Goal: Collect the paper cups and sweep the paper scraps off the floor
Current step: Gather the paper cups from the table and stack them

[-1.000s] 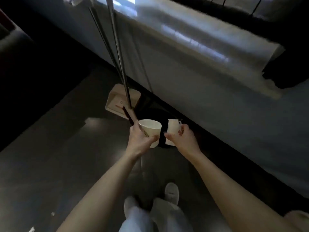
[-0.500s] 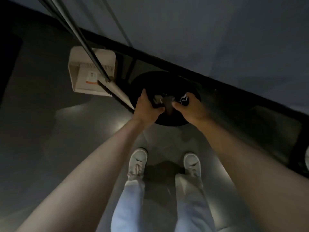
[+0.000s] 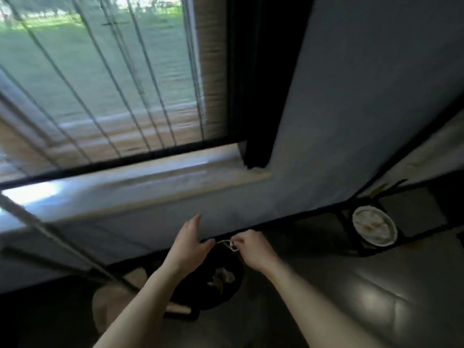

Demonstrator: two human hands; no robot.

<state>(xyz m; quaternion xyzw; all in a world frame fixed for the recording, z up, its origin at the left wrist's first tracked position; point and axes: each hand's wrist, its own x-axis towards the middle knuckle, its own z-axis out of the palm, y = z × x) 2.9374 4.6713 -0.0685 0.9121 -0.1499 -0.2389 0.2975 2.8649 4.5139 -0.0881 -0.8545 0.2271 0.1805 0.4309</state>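
Both bare forearms reach forward and slightly inward from the bottom of the view, meeting over a round black waste bin (image 3: 227, 293) that stands on the glossy grey floor (image 3: 364, 305) against the foot of the grey wall (image 3: 326, 146).

The left hand (image 3: 190, 244) is held palm down above the bin's near-left rim. Its fingers are straight and spread loosely, the fingertips pointing up toward the wall and the thumb angled to the right. It holds nothing.

The right hand (image 3: 252, 249) hovers over the bin's far rim with its wrist bent and its knuckles up. Its fingers are curled, and thumb and fingertips pinch a small white paper piece (image 3: 227, 243), which hangs between the two hands just above the bin's opening. Blur hides whether it is a scrap or part of a cup.

Inside the bin lie pale crumpled shapes (image 3: 222, 275), too dim to tell cups from scraps.

A thin dark broom handle (image 3: 62, 244) slants across the left, and a beige dustpan (image 3: 110, 297) sits on the floor just left of the bin, partly behind the left forearm.
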